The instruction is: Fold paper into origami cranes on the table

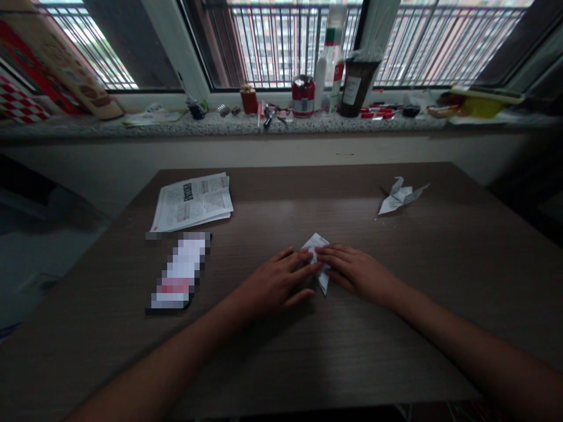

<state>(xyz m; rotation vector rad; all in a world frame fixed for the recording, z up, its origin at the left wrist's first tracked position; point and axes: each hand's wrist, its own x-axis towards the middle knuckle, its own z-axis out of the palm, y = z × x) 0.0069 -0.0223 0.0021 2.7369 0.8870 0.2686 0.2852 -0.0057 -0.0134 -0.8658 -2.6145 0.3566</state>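
A small folded piece of white printed paper lies on the table in the middle, narrowing to a point towards me. My left hand reaches it from the left, fingers stretched and spread, their tips touching the paper's left side. From the right, my right hand rests its straight fingers on the paper's other side. Neither hand is wrapped round it. The fingertips cover part of the paper's middle, while its top corner shows beyond them.
Towards the back right stands a folded paper crane. Printed sheets lie at the back left, with a phone nearer me, its screen blurred. A red can and a dark pouch stand on the windowsill behind the table.
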